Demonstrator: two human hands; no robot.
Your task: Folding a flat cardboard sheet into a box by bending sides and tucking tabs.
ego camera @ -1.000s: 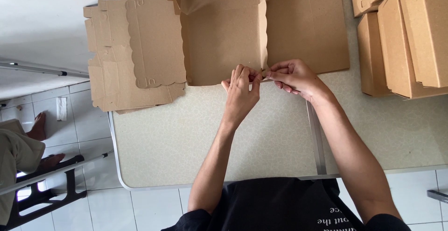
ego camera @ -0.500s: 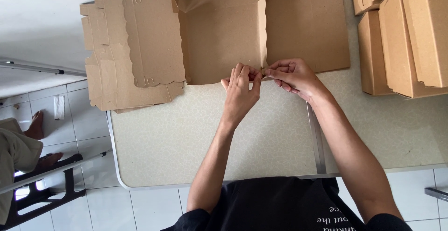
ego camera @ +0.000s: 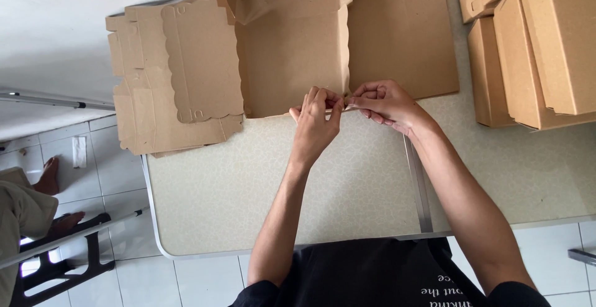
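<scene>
A brown cardboard box, partly folded with its walls raised, lies on the speckled beige table. My left hand pinches the near edge of the box at its right corner. Touching the left fingertips, my right hand grips the same corner where the box meets a flat cardboard panel. Both hands' fingers are closed on the cardboard edge.
A stack of flat scalloped cardboard blanks overhangs the table's left end. Folded brown boxes stand at the right. A person's bare feet and a black stool are on the white tiled floor at left.
The view has shifted slightly; both hands stay pinched at the box's near right corner with barely any movement.
</scene>
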